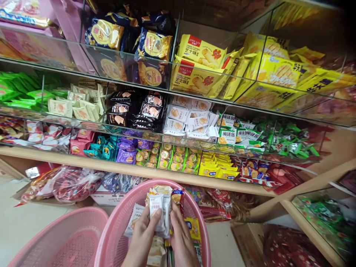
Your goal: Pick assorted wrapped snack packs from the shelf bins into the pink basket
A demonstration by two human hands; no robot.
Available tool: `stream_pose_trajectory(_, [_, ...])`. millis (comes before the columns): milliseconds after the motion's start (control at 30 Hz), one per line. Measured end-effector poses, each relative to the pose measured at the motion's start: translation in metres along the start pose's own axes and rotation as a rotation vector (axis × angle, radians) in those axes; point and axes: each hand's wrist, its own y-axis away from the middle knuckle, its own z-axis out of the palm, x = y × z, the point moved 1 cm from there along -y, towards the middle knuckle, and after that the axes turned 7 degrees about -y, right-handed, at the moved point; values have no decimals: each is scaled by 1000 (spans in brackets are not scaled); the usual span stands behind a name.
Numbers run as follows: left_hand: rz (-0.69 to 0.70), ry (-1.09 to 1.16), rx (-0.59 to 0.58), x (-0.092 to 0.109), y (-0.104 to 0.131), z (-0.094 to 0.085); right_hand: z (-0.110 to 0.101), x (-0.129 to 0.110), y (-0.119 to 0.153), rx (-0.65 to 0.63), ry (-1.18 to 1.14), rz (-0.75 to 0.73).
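Above a pink plastic basket (204,237), my left hand (144,230) and my right hand (180,233) grip a small stack of white snack packets (156,207) between them. My left thumb presses on the front packet, while my right fingers close against the stack's right side. Below and around the hands, more packets lie in the basket, among them a yellow packet (193,228) at the right and a white packet (133,220) at the left. Part of the basket's contents is hidden behind my hands and wrists.
A second pink basket (58,226) stands on the floor at left. Ahead, shelves with clear dividers hold wrapped snacks, including white packets (197,120) and yellow packets (200,55). Bagged goods (80,183) lie under the bottom shelf. A cardboard box (247,241) sits at right.
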Motion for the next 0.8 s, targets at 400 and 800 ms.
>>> stream_pose_trajectory(400, [-140,156,21,-1,10,0,7,-23,-3,-25,-63,-105])
stream_pose_trajectory(800, [-167,198,27,-1,8,-22,-17,-87,-7,-257,403,-15])
